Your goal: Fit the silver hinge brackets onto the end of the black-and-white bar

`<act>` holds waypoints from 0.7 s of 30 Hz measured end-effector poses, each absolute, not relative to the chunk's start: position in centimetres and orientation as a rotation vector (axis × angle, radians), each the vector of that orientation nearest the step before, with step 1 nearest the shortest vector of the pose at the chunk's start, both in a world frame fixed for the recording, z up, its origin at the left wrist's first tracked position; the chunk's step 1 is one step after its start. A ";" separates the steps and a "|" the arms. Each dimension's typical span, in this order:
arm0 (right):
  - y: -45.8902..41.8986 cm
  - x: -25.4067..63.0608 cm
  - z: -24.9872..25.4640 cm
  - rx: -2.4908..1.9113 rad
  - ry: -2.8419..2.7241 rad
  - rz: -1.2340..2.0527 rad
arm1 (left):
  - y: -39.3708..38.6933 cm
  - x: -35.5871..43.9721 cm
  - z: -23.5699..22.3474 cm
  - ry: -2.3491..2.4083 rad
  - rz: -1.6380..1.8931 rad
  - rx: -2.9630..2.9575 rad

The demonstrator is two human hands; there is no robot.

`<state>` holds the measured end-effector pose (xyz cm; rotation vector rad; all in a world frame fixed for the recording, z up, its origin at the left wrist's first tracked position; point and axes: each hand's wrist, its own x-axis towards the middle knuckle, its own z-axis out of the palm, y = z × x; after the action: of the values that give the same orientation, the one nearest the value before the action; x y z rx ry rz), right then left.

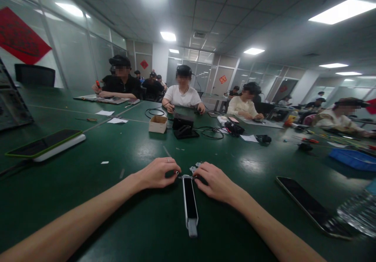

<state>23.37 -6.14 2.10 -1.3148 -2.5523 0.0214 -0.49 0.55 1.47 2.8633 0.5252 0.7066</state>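
Note:
In the head view, a slim device with a white frame and a long black face (190, 197) lies on the green table, its grey end towards me. My left hand (157, 172), with a ring on one finger, is left of its far end. Thumb and forefinger are closed on a small round whitish piece (177, 172), too small to name. On the other side, my right hand (214, 180) has its fingertips pinched close to the device's far corner; what they hold is hidden. Small grey flat pieces (193, 169) lie just beyond those fingertips.
A phone (308, 203) and a clear plastic bottle (360, 211) are at right, near a blue tray (352, 158). At left a green-edged phone (47, 141) rests on a white block. Ahead stand a small box (158, 124) and a black stand (183, 125). People sit around the table.

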 end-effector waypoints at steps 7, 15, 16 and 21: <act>-6.0 23.6 1.8 -1.282 -2.595 0.017 | 0.8 -0.5 1.1 0.493 0.752 2.830; -6.2 23.5 2.2 -1.351 -2.599 0.080 | 0.4 -0.4 1.4 0.496 0.712 2.799; -6.1 23.5 2.2 -1.358 -2.595 0.084 | 0.4 -0.4 1.4 0.492 0.704 2.799; -6.2 23.5 2.4 -1.383 -2.589 0.107 | 0.5 -0.4 1.2 0.488 0.700 2.798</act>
<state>23.50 -6.23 2.35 -1.3831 -2.5893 0.1067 -0.37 0.50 1.21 2.7985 0.4880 0.7000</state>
